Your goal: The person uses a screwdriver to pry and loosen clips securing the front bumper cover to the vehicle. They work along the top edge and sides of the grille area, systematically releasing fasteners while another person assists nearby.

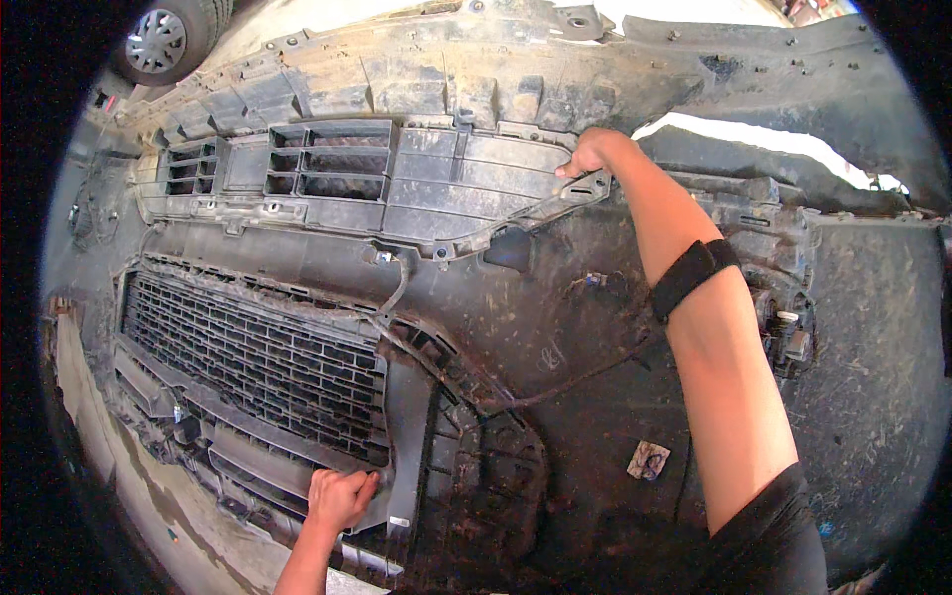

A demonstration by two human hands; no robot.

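The inner side of a dusty black car bumper [585, 337] spreads out before me. Along its far part runs a long grey plastic panel [466, 183] with slatted openings. My right hand [593, 154] reaches out and is closed on this panel's right end. Nearer, on the left, sits a black mesh grille [258, 357]. My left hand [342, 499] is closed at the near right corner of the grille's frame; its fingertips are hidden. A thin wiring harness [399, 288] passes between panel and grille, and a black band is on my right forearm.
A car wheel [159, 45] stands at the far left. Concrete floor [159, 486] shows along the near left. A small square sticker or pad [648, 460] is on the bumper near my right arm. Beyond that arm, a lamp-like part with connectors [793, 332] is attached.
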